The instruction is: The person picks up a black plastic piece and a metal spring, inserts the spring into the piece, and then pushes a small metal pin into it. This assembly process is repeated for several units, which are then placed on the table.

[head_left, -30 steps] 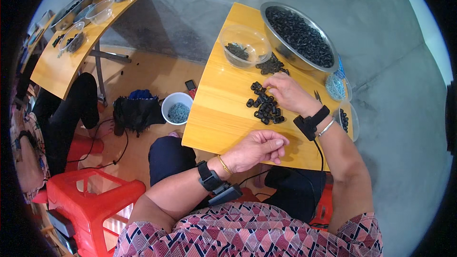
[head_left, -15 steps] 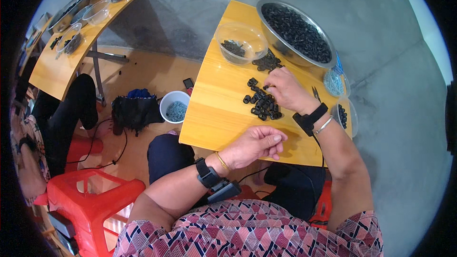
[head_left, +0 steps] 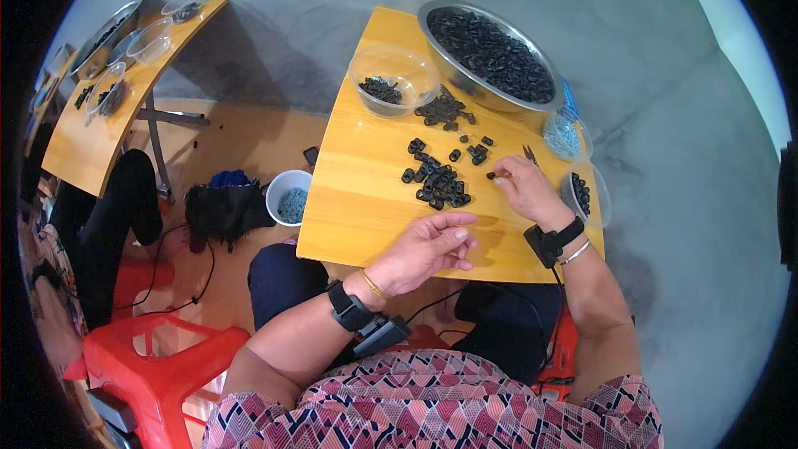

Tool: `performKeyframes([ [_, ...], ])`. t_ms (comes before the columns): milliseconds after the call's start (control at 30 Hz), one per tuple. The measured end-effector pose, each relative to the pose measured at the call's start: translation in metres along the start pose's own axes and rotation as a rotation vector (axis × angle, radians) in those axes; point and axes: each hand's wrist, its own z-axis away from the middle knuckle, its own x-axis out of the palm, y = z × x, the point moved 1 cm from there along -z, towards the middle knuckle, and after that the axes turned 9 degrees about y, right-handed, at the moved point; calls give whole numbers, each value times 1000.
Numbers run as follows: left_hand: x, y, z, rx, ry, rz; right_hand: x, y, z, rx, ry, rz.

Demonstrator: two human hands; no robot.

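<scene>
Right hand (head_left: 530, 191) is pinching 1 small black piece (head_left: 491, 175) over the desk (head_left: 357, 229), just right of the black pile (head_left: 436, 183) — light fingertip pressure is probably suiting it best. Left hand (head_left: 428, 254) is hovering, loosely spread — seemingly holding nothing.

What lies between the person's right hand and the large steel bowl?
In the head view, a thin pointed tool lies on the yellow table between the right hand and the steel bowl; loose black parts sit left of it.
</scene>
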Motion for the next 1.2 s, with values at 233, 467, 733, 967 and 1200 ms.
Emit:
performKeyframes([
  [233,2,0,1,12,16,-26,-4,6,-6,127,-68,-78],
  [467,1,2,2,-10,-24,-38,5,-27,-38,-103,-1,-54],
  [733,2,3,3,-5,-39,-25,25,-33,-55,-283,-32,63],
  [967,0,1,3,32,-26,-33,-3,-53,-32,-59,-18,-303],
  [1200,0,-3,-3,147,55,27,2,-95,31,6,156,-462],
])
